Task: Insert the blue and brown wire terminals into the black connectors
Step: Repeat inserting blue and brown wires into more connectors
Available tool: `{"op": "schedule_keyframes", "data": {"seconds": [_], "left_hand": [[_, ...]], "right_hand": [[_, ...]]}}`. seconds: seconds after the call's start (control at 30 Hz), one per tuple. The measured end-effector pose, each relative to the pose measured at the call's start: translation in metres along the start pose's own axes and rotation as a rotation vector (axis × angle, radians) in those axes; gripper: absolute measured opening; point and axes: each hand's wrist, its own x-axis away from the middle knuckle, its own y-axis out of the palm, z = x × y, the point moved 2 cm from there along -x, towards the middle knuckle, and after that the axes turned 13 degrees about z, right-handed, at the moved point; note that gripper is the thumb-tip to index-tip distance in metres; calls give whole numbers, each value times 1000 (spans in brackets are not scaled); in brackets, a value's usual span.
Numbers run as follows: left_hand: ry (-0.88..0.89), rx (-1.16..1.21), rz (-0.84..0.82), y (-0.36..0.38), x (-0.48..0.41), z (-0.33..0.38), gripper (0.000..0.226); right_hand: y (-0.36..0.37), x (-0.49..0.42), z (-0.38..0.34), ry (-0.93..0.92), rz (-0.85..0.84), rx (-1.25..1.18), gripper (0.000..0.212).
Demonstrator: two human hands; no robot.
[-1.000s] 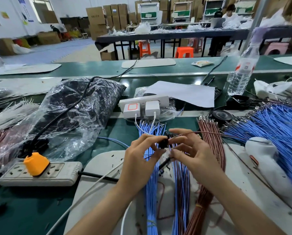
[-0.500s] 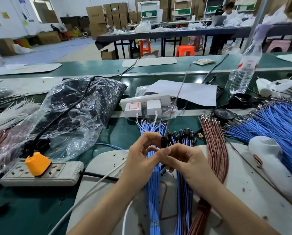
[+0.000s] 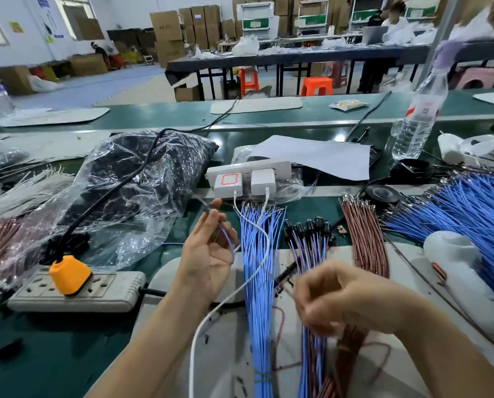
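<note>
My left hand (image 3: pixel 208 251) is raised left of the loose blue wire bundle (image 3: pixel 257 268). Its fingertips pinch a small dark connector (image 3: pixel 210 209), and a blue and a brown wire trail from it across the palm. My right hand (image 3: pixel 337 297) is blurred, with fingers curled. It hovers over the lower part of a bundle of wired black connectors (image 3: pixel 309 225). Whether it holds a wire I cannot tell. A brown wire bundle (image 3: pixel 363 237) lies to the right of that bundle.
A clear plastic bag of black parts (image 3: pixel 142 173) lies at the left, behind a power strip with an orange plug (image 3: pixel 70 274). A white strip with chargers (image 3: pixel 248 179) stands behind the wires. A large blue wire pile (image 3: pixel 469 214), a white tool (image 3: pixel 464 280) and a water bottle (image 3: pixel 418 116) are at the right.
The hands were together at the centre, working a connector. Now they are apart: the left has swung left and up with the wired connector, and the right has dropped down and right.
</note>
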Motion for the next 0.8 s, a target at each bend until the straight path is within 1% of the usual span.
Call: {"op": "schedule_keyframes", "data": {"seconds": [0.07,0.1,0.13,0.2,0.23,0.27,0.3,0.33,0.4,0.43,0.47,0.5,0.57,0.67,0.73,0.8], "left_hand": [[-22,58,82,-5,-8,8,22],[-22,76,123,-7,-11,11,17],[-15,91,152,-8,-14,13,14],[19,77,159,-8,-15,15,12],[50,22,131,-7,-13,13,16],[99,-70,76,-5,-10,11,19],[172,-197,-11,-2,-4,7,21],[283,-367,-116,0,3,2,22],[575,-736,-337,5,18,-12,23],[694,-870,-428,7,24,-20,26],[773,-956,-485,7,29,-27,28],[811,-995,-506,8,33,-31,29],[849,-1019,-480,8,35,-33,30],[871,-1031,-443,6,35,-32,33],[861,-997,-485,6,37,-34,31],[910,-1001,-530,7,41,-36,29]], "right_hand": [[1,7,-1,105,-205,72,9],[2,9,-1,153,-281,80,9],[2,10,-1,191,-330,82,9],[3,8,-1,216,-335,102,19],[3,6,1,206,-292,106,24],[4,1,2,172,-207,102,24],[4,-4,4,120,-75,93,20],[4,-9,5,51,89,85,19],[1,-16,7,-115,403,74,23],[-1,-18,6,-197,516,70,23],[-3,-19,6,-265,592,68,21],[-4,-20,6,-315,638,68,20],[-4,-19,6,-367,678,92,17],[-3,-19,9,-402,711,217,10],[-3,-20,11,-407,761,303,18],[-4,-19,11,-423,808,339,20]]}}
